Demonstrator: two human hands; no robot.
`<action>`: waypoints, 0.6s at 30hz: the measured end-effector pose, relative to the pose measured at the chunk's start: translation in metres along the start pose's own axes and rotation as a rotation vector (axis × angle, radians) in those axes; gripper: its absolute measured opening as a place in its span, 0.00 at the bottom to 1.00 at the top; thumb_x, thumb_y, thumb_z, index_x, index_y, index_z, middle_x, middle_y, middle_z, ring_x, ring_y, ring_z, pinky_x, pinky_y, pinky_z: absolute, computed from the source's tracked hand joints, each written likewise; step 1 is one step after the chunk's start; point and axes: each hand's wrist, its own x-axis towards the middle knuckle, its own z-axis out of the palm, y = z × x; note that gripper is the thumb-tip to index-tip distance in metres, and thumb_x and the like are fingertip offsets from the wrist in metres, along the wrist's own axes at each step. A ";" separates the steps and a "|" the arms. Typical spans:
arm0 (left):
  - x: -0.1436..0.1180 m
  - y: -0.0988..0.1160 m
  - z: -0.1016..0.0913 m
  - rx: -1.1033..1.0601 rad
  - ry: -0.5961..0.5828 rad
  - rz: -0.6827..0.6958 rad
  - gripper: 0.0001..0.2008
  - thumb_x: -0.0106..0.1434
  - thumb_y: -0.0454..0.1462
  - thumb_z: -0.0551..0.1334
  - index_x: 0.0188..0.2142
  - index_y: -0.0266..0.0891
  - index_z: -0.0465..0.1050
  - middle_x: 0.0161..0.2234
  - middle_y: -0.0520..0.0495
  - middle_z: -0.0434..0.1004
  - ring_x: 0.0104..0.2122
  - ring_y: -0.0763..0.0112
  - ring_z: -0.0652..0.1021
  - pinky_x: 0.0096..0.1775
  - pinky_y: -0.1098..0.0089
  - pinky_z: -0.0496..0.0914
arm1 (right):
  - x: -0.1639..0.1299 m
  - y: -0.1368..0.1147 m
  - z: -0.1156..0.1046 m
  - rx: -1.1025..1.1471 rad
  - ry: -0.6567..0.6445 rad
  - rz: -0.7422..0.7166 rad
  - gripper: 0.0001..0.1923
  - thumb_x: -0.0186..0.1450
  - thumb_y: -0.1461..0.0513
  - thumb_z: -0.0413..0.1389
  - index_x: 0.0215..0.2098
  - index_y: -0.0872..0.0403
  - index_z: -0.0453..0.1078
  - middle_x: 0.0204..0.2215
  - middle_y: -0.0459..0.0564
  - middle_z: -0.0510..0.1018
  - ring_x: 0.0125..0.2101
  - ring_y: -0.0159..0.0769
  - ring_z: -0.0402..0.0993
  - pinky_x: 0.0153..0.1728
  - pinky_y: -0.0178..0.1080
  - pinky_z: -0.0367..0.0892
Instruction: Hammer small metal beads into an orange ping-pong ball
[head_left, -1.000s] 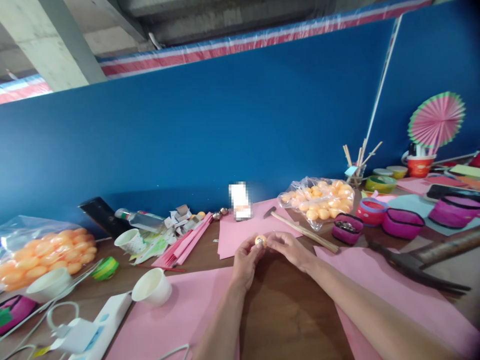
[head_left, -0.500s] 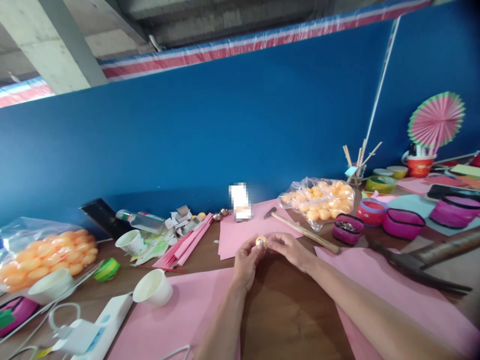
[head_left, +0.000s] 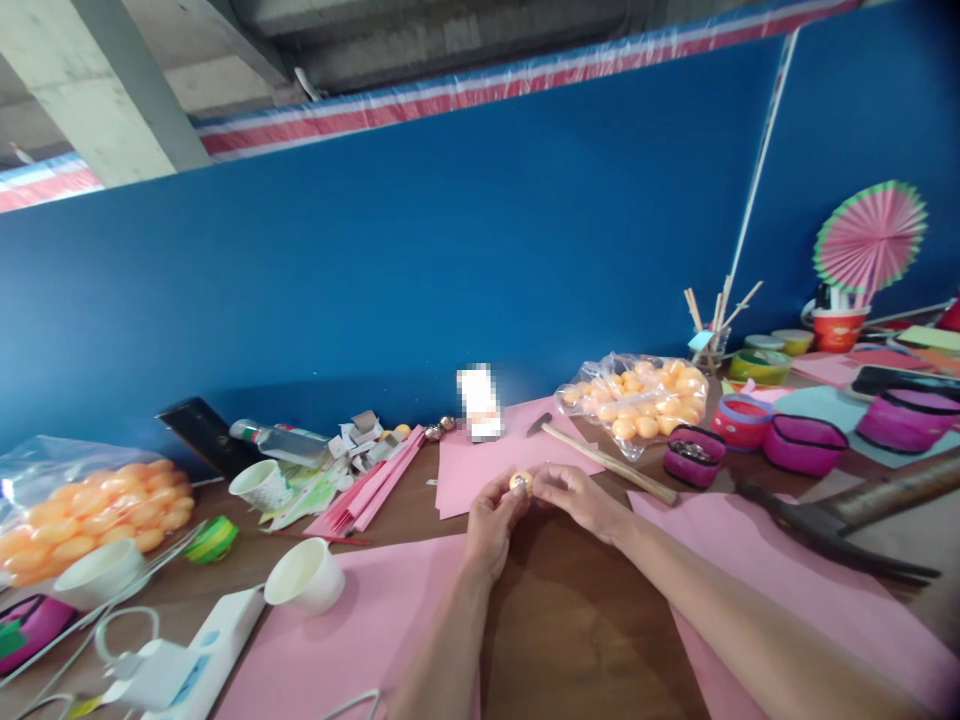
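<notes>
Over the brown table, my left hand (head_left: 491, 520) pinches a small orange ball (head_left: 521, 484) between thumb and fingers. A shiny silvery spot shows on the ball's near side; what it is, I cannot make out. My right hand (head_left: 574, 497) is just right of the ball, thumb and fingers pressed together. Whether something tiny sits in that pinch is too small to tell. Beyond the hands, a hammer (head_left: 607, 458) with a wooden handle lies across pink paper (head_left: 472, 480).
Bags of orange balls (head_left: 645, 395) lie at the back right and far left. Purple fabric containers (head_left: 806, 445) and a large hammer (head_left: 840, 520) are on the right. A white cup (head_left: 306, 575), power strip (head_left: 217, 640) and folded pink paper strips (head_left: 375, 485) are left. A blue partition (head_left: 420, 240) stands behind.
The view has shifted very slightly. Both hands stay in nearly the same place around the orange ball.
</notes>
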 end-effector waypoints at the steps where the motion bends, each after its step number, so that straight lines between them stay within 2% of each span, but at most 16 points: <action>1: 0.000 0.000 0.000 0.002 -0.002 0.004 0.22 0.47 0.37 0.66 0.43 0.35 0.70 0.39 0.43 0.75 0.36 0.68 0.75 0.41 0.67 0.68 | 0.000 -0.001 0.000 0.000 -0.002 0.001 0.16 0.56 0.51 0.54 0.26 0.57 0.68 0.27 0.47 0.70 0.27 0.30 0.63 0.32 0.35 0.61; 18: 0.000 0.001 0.001 0.030 -0.017 0.006 0.21 0.48 0.37 0.66 0.43 0.36 0.71 0.39 0.43 0.75 0.37 0.68 0.75 0.43 0.66 0.67 | -0.001 0.000 -0.001 -0.035 -0.014 -0.009 0.16 0.56 0.51 0.53 0.26 0.57 0.67 0.25 0.45 0.69 0.27 0.29 0.62 0.31 0.33 0.59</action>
